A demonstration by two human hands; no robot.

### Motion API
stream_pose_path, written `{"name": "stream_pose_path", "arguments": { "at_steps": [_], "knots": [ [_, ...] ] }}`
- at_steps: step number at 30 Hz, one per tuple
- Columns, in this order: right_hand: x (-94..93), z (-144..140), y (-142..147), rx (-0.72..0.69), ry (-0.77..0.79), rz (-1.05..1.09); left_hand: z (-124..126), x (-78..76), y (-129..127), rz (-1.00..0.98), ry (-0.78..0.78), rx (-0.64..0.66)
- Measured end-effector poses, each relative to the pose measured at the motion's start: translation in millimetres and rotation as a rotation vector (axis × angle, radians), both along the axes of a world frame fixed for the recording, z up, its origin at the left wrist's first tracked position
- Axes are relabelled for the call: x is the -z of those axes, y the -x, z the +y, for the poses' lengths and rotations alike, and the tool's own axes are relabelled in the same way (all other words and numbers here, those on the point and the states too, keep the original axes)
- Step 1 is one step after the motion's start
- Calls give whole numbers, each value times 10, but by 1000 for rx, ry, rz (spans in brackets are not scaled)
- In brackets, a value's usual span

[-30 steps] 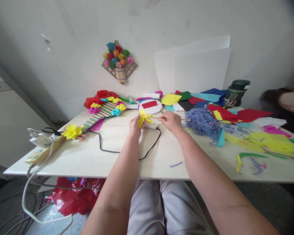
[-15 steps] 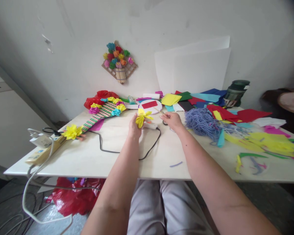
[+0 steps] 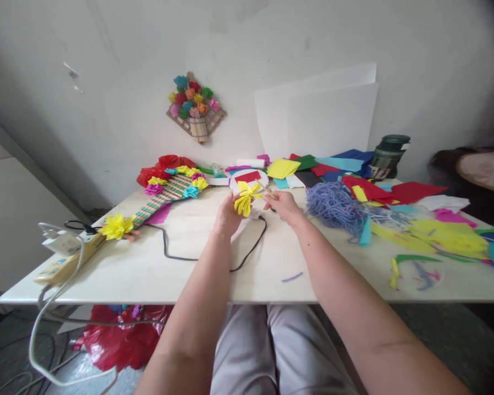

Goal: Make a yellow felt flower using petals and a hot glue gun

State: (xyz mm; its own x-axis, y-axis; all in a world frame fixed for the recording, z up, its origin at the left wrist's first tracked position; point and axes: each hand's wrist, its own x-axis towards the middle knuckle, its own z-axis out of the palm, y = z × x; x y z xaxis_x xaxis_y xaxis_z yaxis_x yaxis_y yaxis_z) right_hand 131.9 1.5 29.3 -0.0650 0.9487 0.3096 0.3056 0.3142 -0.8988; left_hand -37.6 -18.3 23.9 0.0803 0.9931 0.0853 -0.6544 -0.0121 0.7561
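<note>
Power strip (image 3: 60, 270): over at the left end of the bench (image 3: 127, 282), lying at a slant, a white charger (image 3: 61, 241) plugged in.
Big bloom (image 3: 117, 226): yellow and wide, right beside the strip, at the narrow end of a striped panel (image 3: 150, 207).
Panel's broad end: edged with yellow, pink and blue paper blooms, close to a red plastic bag (image 3: 173, 161).
Wall ornament (image 3: 198, 130): up on the wall, a lattice with a bright bunch of paper flowers.
Left hand (image 3: 227, 216): clamped on the yellow paper flower, fingers partly hidden behind it.
Yellow paper flower (image 3: 245, 204): raised in the middle, above the bench, petals fanned toward us, right in front of a white disc (image 3: 233, 182).
Stick (image 3: 268, 193): thin, tilted up and left near the petals; whether it touches them, I cannot tell.
Right hand (image 3: 284, 206): finger and thumb together, pinched on that stick.
Purple strand (image 3: 292, 277): a short bit lying alone near the front edge.
Yarn heap (image 3: 333, 207): tangled, bluish, just right of the right hand.
Flask (image 3: 389, 156): dark, upright at the back, coloured sheets spread beside it.
Yellow sheets (image 3: 450, 238): lying flat toward the right end, small scraps (image 3: 424, 276) in front.
</note>
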Motion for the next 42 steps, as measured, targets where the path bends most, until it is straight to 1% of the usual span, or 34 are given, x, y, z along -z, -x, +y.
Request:
{"name": "stream_pose_path", "arguments": {
  "at_steps": [4, 8, 13, 16, 21, 24, 28, 34, 42],
  "knots": [
    [13, 32, 14, 16, -22, 102, -24, -21, -22, 3, -1, 9],
    [15, 49, 40, 25, -5, 198, -38, -34, -33, 49, 1, 14],
    [-19, 38, 46, 43, 9, 280, -10, -2, -14, 103, -33, 37],
    [-35, 30, 33, 57, -23, 291, 21, 29, 6, 143, -25, -3],
    [-37, 19, 15, 25, -75, 241, 59, 62, 29, 138, -40, -137],
    [-44, 5, 15, -14, -91, 216, 59, 66, 29, 162, -55, -167],
    [-54, -18, 24, -79, -101, 177, 40, 68, 28, 232, -81, -149],
    [-30, -20, 45, -133, -176, 115, -2, 61, 36, 344, -108, -112],
    [52, 28, 64, -171, -287, 14, -25, 47, 47, 454, -87, -5]
  ]
}}
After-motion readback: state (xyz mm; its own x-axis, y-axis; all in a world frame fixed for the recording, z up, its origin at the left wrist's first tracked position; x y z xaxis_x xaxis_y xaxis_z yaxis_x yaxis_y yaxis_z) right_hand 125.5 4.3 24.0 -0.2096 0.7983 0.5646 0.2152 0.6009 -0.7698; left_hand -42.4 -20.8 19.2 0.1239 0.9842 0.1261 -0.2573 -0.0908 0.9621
